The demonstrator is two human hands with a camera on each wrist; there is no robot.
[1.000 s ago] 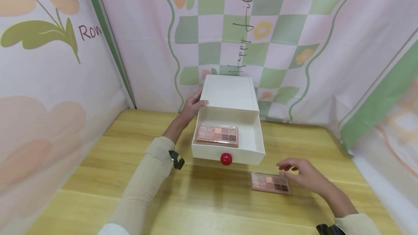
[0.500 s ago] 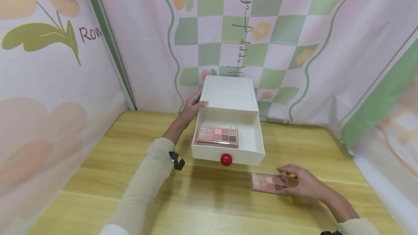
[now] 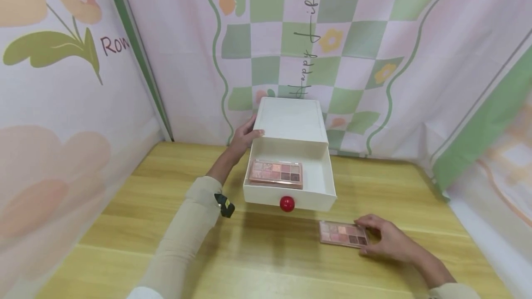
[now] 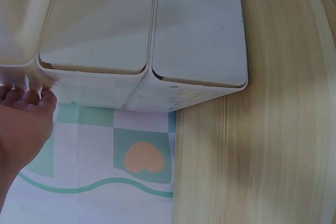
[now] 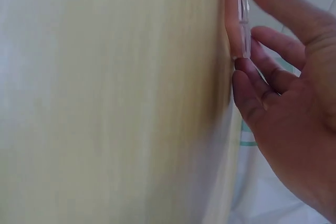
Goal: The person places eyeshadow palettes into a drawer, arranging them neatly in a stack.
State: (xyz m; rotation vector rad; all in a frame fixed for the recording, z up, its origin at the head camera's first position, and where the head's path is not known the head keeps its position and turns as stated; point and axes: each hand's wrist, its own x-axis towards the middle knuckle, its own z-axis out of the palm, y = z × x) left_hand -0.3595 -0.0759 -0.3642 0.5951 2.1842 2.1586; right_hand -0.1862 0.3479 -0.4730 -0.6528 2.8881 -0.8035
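Note:
A white drawer unit (image 3: 291, 116) stands against the back curtain, its top drawer (image 3: 266, 194) pulled out. Inside that drawer, on its left side, lies a pink eyeshadow palette (image 3: 275, 173). My left hand (image 3: 242, 139) holds the unit's left side, thumb at the top front edge; the left wrist view shows its bent fingers against the side wall. On the table, right of the drawer, a second eyeshadow palette (image 3: 341, 233) lies flat. My right hand (image 3: 390, 240) grips its right end between thumb and fingers at the long edges; fingertips meet its rim in the right wrist view.
A round red knob (image 3: 287, 204) sticks out from the open drawer's front. Lower drawers (image 4: 199, 30) of the unit are closed. The wooden table (image 3: 257, 262) reaches patterned curtains (image 3: 178, 59) at the back and sides.
My right hand has come down from above the palette's right end, and thumb and fingers now grip its edges. The left hand and the drawer have stayed in place.

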